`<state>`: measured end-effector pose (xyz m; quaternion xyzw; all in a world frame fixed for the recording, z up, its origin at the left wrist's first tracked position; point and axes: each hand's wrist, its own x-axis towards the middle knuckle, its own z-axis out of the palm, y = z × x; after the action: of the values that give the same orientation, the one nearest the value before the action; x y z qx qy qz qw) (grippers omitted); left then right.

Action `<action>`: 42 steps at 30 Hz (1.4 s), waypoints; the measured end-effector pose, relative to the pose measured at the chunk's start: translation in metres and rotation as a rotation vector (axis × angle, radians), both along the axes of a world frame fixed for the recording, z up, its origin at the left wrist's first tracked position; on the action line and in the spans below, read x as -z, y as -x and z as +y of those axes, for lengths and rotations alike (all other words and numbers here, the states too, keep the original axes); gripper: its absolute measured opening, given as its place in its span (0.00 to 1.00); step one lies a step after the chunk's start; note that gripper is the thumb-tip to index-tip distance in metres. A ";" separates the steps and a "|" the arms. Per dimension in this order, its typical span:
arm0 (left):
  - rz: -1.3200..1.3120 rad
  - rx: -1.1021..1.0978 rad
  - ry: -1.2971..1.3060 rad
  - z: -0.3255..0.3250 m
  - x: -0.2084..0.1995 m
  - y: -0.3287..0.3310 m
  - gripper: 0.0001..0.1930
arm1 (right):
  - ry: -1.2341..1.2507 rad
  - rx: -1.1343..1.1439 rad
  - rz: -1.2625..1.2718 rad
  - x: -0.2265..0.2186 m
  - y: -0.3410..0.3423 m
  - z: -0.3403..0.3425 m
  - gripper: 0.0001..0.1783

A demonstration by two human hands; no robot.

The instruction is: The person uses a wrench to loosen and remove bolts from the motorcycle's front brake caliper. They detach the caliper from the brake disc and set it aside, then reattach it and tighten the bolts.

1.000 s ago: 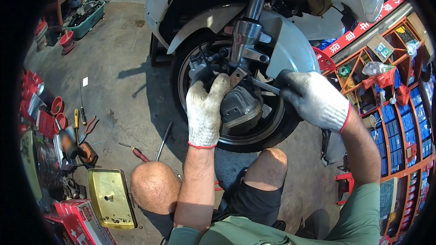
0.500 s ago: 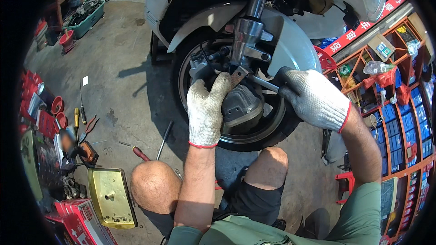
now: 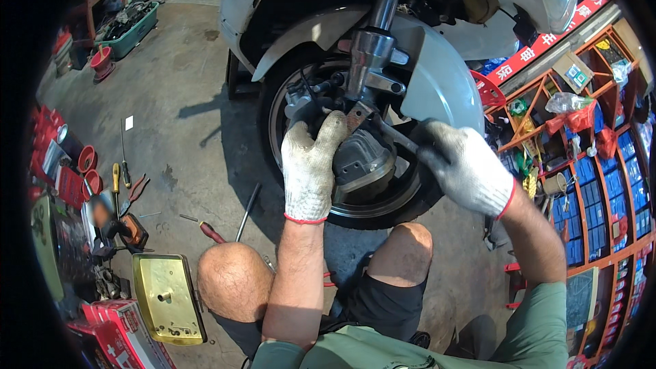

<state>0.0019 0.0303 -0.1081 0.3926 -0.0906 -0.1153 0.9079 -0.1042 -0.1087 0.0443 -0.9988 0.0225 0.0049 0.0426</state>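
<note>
We log left to right. The left hand (image 3: 305, 172), gloved, has hardly moved: half closed, thumb against or just beside a rusty bracket (image 3: 358, 116), fingers curled into dark parts at the front wheel (image 3: 410, 212). What those fingers grip is hidden, so we can't tell if anything is held. The bracket sits between the two hands, still there, above a dark metal casing (image 3: 365, 160).

Right of it, a silver tool (image 3: 404, 139) runs from near the bracket into the right hand (image 3: 456, 162). That glove is closed firmly round the handle, and it has dropped lower and closer to our body, so the handle slants down more steeply. We judge it a pulling stroke; whether anything has turned, we can't tell.

Surface: concrete floor (image 3: 181, 157). Well left of the left hand lie yellow-handled screwdrivers (image 3: 126, 176) and red-handled pliers (image 3: 137, 195), with a yellow tray (image 3: 160, 277) nearer us, small bits inside. Closer to that hand, below and left, are a red-handled screwdriver (image 3: 210, 232) and a metal bar (image 3: 247, 212).

Room: a green tub (image 3: 130, 46), far up-left of both hands; a pale fender (image 3: 444, 75) above the right hand; orange shelves with blue boxes (image 3: 591, 188) beyond it, rightmost.
</note>
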 end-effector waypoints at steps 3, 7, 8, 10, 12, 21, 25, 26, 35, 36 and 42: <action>0.046 0.031 0.050 -0.001 -0.001 0.001 0.14 | 0.031 0.004 0.066 -0.020 -0.014 0.001 0.10; 0.037 0.021 0.019 -0.001 0.000 0.000 0.14 | 0.186 0.023 0.170 -0.036 -0.029 0.013 0.10; 0.043 0.026 0.014 0.000 -0.001 0.000 0.14 | 0.209 0.034 0.166 -0.037 -0.029 0.018 0.09; 0.054 0.034 0.006 0.002 -0.002 0.001 0.15 | 0.189 0.029 0.156 -0.034 -0.027 0.019 0.09; 0.005 0.018 0.000 0.002 0.002 -0.001 0.15 | 0.088 0.026 0.118 -0.024 -0.020 0.020 0.09; -0.029 -0.015 -0.007 -0.001 0.005 -0.001 0.15 | -0.082 0.005 0.034 0.012 0.000 0.006 0.09; -0.004 0.012 0.061 -0.001 0.003 0.001 0.14 | -0.006 -0.067 0.016 -0.014 -0.007 0.003 0.08; 0.000 0.012 0.029 0.000 0.002 0.001 0.14 | -0.014 -0.012 0.075 -0.027 -0.011 0.012 0.08; 0.002 -0.012 -0.030 0.000 0.002 -0.001 0.14 | 0.196 0.001 0.147 -0.040 -0.025 0.015 0.10; 0.024 -0.005 -0.026 0.002 0.001 0.000 0.14 | 0.220 -0.008 0.159 -0.040 -0.029 0.016 0.10; 0.035 0.019 0.011 0.003 -0.001 0.000 0.14 | 0.205 0.037 0.212 -0.040 -0.033 0.022 0.10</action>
<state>0.0015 0.0335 -0.1072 0.3847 -0.0792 -0.1303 0.9104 -0.0716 -0.0870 0.0845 -0.9913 0.0454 0.1072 -0.0620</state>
